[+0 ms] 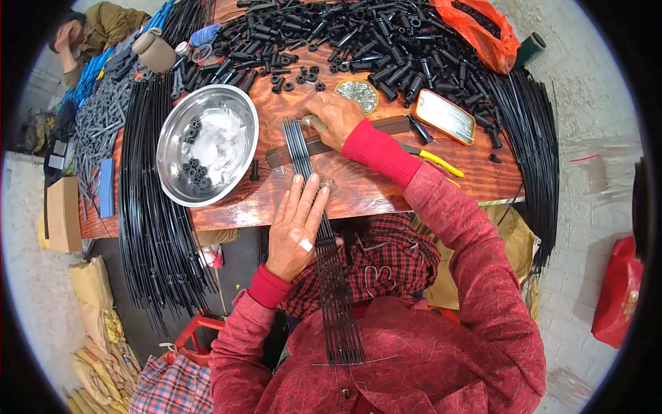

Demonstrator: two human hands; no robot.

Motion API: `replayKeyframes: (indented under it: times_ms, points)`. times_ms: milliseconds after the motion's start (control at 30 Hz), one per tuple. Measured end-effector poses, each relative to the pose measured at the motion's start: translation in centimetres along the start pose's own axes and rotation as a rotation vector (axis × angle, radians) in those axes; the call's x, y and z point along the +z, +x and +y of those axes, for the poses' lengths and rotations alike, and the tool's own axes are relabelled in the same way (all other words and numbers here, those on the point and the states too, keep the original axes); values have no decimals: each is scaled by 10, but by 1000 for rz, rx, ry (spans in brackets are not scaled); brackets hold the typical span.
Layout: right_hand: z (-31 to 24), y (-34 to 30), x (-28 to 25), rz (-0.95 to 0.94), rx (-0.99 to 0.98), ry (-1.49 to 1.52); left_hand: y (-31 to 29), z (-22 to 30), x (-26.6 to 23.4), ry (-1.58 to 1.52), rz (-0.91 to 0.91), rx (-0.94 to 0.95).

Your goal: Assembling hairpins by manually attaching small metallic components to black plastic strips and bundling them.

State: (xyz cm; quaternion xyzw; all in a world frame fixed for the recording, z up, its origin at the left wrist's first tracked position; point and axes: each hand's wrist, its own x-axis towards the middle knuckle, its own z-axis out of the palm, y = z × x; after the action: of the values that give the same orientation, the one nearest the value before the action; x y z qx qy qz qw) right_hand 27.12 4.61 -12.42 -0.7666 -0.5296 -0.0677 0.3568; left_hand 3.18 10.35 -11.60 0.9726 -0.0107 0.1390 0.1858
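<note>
A row of thin black ribs (338, 297), like umbrella ribs, runs from my lap up over the table edge. Their paler upper ends lie side by side across a flat dark bar (396, 125). My left hand (295, 231) rests flat on the ribs just below the bar, fingers stretched out, with a white patch on its back. At the upper ends of the ribs, my right hand (334, 117) is closed with its fingers curled. A small tan piece shows by its fingertips, but what it grips is mostly hidden.
A steel bowl (164, 155) with black ring-shaped parts stands left. Black tubular parts (393, 41) are heaped at the back. A round tin (373, 96), rectangular tin (445, 117) and yellow-handled tool (441, 163) lie right. Long rib bundles (148, 207) hang over the edge. Another person (107, 27) sits far left.
</note>
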Motion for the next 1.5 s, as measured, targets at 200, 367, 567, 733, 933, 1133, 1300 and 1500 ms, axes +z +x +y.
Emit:
replayKeyframes:
  times_ms: [200,367,567,733,933,1133,1300,1500]
  points:
    - [-2,-2,0,24,19,31,0,0,0,-37,-4,-5]
    - [-6,-4,-2,8,72,35,1,0,0,-37,-19,-4]
    - [-4,-5,2,11,95,147,1,1,-1,-60,-7,1]
    - [-9,-5,-3,50,58,101,-1,-1,1,-42,-7,-1]
    - [-17,-9,-3,87,119,33,0,-1,2,-35,2,0]
    - [-11,-5,-3,116,-82,-78,0,-3,5,-24,13,9]
    - [-7,-2,-6,60,-21,-53,-1,-3,3,-19,8,8]
    - [-2,-4,2,43,34,11,-1,-5,9,-2,1,11]
